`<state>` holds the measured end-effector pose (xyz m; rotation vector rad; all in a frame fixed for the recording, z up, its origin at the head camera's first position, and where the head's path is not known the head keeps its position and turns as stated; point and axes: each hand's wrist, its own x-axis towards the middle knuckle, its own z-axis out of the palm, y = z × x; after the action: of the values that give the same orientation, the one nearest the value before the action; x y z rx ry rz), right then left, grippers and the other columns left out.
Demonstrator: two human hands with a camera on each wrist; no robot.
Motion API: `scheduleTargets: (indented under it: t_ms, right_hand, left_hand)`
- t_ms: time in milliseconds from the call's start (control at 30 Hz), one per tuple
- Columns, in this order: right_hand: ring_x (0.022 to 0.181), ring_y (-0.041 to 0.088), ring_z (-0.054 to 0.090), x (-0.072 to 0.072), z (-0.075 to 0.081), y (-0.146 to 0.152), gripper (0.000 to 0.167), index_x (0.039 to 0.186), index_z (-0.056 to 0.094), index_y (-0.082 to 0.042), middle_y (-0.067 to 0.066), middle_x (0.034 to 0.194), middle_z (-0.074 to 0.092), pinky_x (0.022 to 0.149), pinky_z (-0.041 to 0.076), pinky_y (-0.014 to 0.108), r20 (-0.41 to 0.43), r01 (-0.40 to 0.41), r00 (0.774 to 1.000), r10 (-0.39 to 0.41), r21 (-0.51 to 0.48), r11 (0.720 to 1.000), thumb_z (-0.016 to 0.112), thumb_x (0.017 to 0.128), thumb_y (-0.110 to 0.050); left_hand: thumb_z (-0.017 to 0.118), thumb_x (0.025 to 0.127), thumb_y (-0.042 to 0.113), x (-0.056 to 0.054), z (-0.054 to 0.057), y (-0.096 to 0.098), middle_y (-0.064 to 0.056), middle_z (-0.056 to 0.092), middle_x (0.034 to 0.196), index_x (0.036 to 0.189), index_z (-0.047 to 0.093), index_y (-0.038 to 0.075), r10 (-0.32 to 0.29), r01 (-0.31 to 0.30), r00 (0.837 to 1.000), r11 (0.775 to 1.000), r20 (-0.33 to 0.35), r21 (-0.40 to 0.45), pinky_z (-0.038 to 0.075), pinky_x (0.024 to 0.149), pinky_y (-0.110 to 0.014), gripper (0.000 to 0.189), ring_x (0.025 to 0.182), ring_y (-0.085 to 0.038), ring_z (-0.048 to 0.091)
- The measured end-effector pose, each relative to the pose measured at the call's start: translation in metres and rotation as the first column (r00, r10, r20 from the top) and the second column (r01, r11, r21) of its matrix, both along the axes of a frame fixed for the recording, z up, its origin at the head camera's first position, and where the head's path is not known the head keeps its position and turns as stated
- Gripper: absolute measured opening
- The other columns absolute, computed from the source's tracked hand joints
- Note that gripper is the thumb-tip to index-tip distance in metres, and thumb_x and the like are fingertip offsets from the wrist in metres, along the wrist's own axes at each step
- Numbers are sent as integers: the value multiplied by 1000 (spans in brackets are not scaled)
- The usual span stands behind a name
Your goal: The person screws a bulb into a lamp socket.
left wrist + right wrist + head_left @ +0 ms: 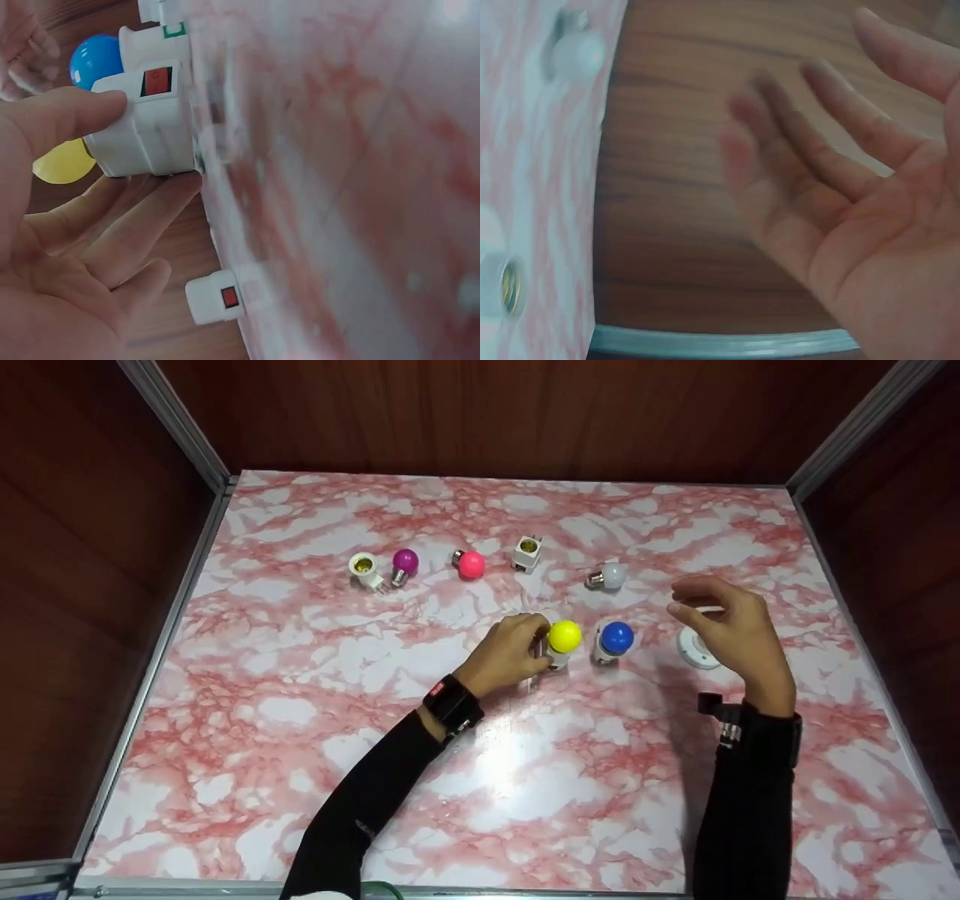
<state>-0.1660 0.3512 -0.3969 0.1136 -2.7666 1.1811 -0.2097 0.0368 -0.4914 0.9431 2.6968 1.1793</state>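
Note:
My left hand [514,654] grips a white lamp socket [142,135] with a red switch, thumb on one side and fingers on the other. A yellow bulb [565,636] sits in that socket, upright at the table surface. Just right of it, a blue bulb [617,637] stands in another white socket [154,49]. My right hand [739,630] hovers with nothing in it, fingers loosely bent and spread apart. In the head view it overlaps a round white lamp holder [697,651], whose threaded mouth [510,286] shows in the right wrist view.
Farther back lie a purple bulb [406,561], a pink bulb [472,565] and a white bulb [613,576]. Two bulbless sockets, one round-mouthed [366,570] and one square [528,553], are there too. Brown wooden panels [480,420] wall the marbled table [285,780].

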Motion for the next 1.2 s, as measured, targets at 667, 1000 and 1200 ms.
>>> scheduleTargets:
  t_ms: [667,1000,1200]
  right_hand:
    - [140,52,51,-6,-35,55,62,151,54,-4,34,149,56,107,48,67,316,-14,948,-37,155,988,67,105,-43]
    - [135,49,56,-11,-56,69,66,156,48,-3,31,144,61,103,52,57,415,-35,909,-39,169,985,73,102,-31]
    - [136,49,55,-10,-55,71,68,158,47,-4,31,147,58,102,52,56,417,-23,907,-53,174,984,75,100,-28]
  left_hand:
    - [84,88,19,3,-8,13,-9,73,96,110,65,6,50,-56,998,990,-48,-128,59,75,-38,32,84,-21,66]
    - [83,89,20,3,-9,19,-8,73,96,111,65,8,51,-55,998,987,-29,-150,58,75,-38,31,86,-22,66]
    - [85,90,24,1,-7,21,-9,74,103,119,66,7,37,-41,999,984,-22,-176,62,82,-39,39,95,-25,70]
